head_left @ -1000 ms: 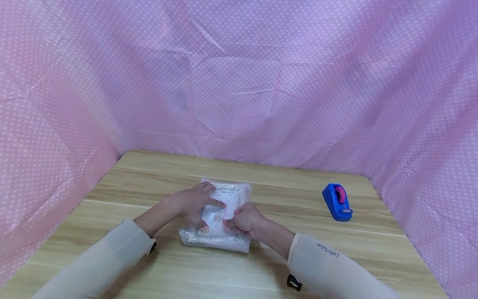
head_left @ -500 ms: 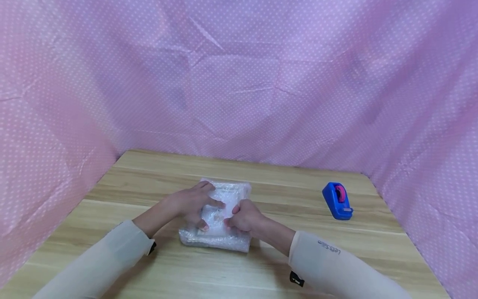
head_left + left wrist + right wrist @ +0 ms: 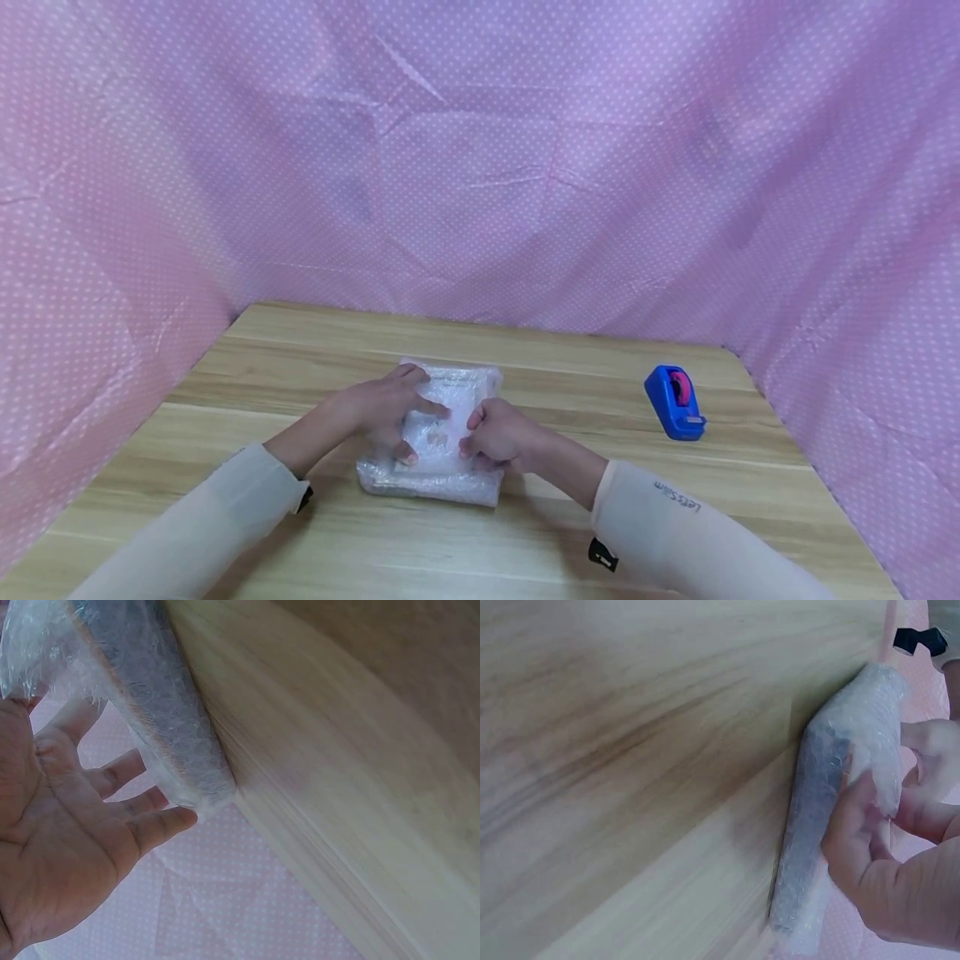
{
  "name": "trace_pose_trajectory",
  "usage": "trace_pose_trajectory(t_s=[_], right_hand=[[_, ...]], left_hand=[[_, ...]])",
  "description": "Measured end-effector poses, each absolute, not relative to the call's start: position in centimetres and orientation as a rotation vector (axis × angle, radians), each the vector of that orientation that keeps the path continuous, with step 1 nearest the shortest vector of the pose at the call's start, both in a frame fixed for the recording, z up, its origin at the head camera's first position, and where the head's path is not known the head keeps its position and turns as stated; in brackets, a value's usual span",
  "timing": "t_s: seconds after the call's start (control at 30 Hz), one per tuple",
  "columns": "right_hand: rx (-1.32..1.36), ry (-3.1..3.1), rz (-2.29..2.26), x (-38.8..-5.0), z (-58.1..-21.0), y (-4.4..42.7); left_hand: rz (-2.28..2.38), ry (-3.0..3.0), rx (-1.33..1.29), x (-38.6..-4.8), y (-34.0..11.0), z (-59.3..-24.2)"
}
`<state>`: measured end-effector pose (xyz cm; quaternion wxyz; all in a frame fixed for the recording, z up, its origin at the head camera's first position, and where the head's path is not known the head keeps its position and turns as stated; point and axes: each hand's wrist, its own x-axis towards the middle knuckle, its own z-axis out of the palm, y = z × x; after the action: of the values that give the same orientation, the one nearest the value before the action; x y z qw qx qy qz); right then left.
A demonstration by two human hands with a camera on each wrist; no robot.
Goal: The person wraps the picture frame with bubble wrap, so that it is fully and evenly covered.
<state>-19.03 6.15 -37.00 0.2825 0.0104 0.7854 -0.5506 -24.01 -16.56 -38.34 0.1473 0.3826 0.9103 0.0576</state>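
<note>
A flat, rectangular item in clear bubble wrap [image 3: 435, 486] lies on the wooden table; a frame-like border shows faintly through the layers. My left hand [image 3: 386, 410] rests on its left side, fingers spread over the top, and in the left wrist view the fingertips of this hand [image 3: 82, 802] touch the wrapped edge. At the right side, my right hand [image 3: 501, 435] has its fingers curled and pinches the bubble wrap between thumb and fingers. The right wrist view shows the wrap [image 3: 870, 712] bunched by this hand [image 3: 889, 870]. What is inside is partly hidden.
A blue tape dispenser [image 3: 675, 403] with a pink roll stands at the right of the wooden table [image 3: 315, 342]. Pink dotted cloth [image 3: 480, 183] hangs behind the table and along both sides. Light sleeves cover both forearms.
My right hand and forearm have shifted slightly to the right, still pinching the bubble wrap. The left hand has stayed in place on the wrapped item.
</note>
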Motion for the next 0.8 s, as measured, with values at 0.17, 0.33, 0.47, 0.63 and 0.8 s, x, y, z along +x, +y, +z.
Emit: trace_pose_trajectory(t_s=[0.17, 0.33, 0.47, 0.63, 0.8], right_hand=[[0.043, 2.0, -1.53, -19.4, -37.3, 6.3], [-0.016, 2.061, -1.507, -19.4, -37.6, 6.4], [-0.102, 2.147, -1.468, -19.4, -37.7, 6.5], [-0.155, 2.243, -1.426, -19.6, -38.1, 6.6], [-0.105, 2.252, -1.397, -19.8, -38.4, 6.6]], left_hand=[[0.169, 2.622, 1.099, -24.0, -16.6, -38.3], [0.174, 2.615, 1.082, -24.0, -16.5, -38.3], [0.173, 2.613, 1.074, -23.9, -16.6, -38.3], [0.181, 2.597, 1.075, -23.8, -16.7, -38.3], [0.198, 2.581, 1.057, -23.9, -16.7, -38.2]])
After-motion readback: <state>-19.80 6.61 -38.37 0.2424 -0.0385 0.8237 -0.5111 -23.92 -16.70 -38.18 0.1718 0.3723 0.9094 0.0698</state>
